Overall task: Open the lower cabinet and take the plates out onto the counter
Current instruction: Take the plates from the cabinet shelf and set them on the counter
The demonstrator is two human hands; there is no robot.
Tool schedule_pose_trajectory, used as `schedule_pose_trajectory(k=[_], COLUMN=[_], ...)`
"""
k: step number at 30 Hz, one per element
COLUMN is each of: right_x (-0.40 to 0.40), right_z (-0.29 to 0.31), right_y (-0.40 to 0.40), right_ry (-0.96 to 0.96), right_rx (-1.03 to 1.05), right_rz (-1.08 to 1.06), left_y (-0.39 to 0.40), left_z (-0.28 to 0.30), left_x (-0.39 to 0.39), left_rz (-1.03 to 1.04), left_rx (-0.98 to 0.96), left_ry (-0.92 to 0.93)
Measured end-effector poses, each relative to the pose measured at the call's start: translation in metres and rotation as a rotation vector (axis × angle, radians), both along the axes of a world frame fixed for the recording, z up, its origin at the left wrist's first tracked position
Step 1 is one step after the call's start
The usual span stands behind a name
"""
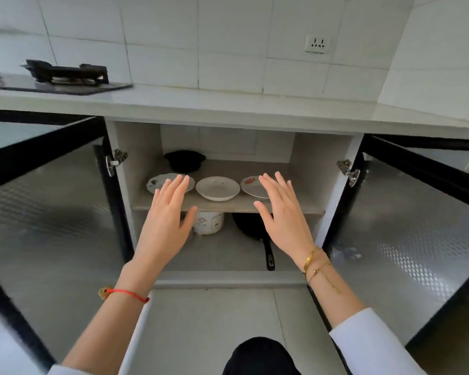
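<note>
Both black-framed, embossed-metal doors of the lower cabinet, the left door and the right door, stand swung wide, so the opening step looks finished and the reach for the dishes is the step in hand. The left hand and the right hand hang in front of the pale upper shelf, palms down, fingers spread and flat, holding nothing and apparently not touching anything. On that shelf sit 3 white ceramic dishes in a row: a scallop-edged plate with a dark motif at the left, partly behind the left fingertips; a plain deep plate in the middle; and a plate with a red pattern at the right, partly hidden by the right hand. Behind them rests a black lidded pot; below the shelf stand a white rice cooker and a black frying pan. The next move likely calls for lowering each hand to a plate rim, pinching it between thumb and fingers, and lifting it clear of the shelf edge up to the light grey counter, which has bare space right of the black gas hob. The rice cooker's front panel carries markings too blurred to read; no brand or lettering is legible anywhere, and the white wall socket shows only its slots.
</note>
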State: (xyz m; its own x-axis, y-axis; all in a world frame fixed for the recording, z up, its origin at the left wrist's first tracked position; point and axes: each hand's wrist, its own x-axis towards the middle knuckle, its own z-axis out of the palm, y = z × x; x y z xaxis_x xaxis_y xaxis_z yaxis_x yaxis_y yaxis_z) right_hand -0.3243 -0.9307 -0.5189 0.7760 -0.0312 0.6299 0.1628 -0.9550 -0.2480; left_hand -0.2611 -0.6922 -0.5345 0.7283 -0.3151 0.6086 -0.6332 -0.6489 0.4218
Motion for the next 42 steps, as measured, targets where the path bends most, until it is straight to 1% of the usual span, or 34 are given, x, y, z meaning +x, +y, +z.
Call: schedule_pose_trajectory(k=[7,11,14,20,22,24,28,31,35,38,42], right_x=[0.068,0.12,0.164,0.249,0.272,0.294,0.335,0.359,0.383,0.395,0.408], right_z=[-0.025,-0.037,-0.046,-0.064,-0.072,-0.084,-0.11,-0.125,-0.137,-0.14,-0.138], right_y=[0.029,0.037,0.036,0.032,0.035,0.04,0.052,0.061,0.068,0.07,0.073], right_ry=[0.136,0.208,0.251,0.34,0.367,0.403,0.384,0.413,0.479,0.488,0.54], right_rx=[0.075,0.083,0.09,0.117,0.155,0.241,0.282,0.31,0.316,0.31,0.238], right_rz=[0.08,0.12,0.146,0.102,0.103,0.118,0.143,0.151,0.088,0.017,-0.1], left_y=[0.03,0.035,0.037,0.033,0.029,0.026,0.022,0.021,0.025,0.029,0.027], left_z=[-0.023,-0.038,-0.048,-0.063,-0.069,-0.075,-0.091,-0.101,-0.112,-0.121,-0.125], left_x=[0.045,0.087,0.123,0.2,0.224,0.248,0.291,0.318,0.346,0.362,0.378], left_rz=[0.172,0.21,0.238,0.315,0.338,0.363,0.374,0.383,0.367,0.398,0.422], left_rx=[-0.037,-0.035,-0.049,-0.061,-0.055,-0.056,-0.049,-0.034,-0.051,-0.069,-0.048], left_ry=[0.125,0.163,0.234,0.315,0.351,0.392,0.45,0.498,0.528,0.542,0.563])
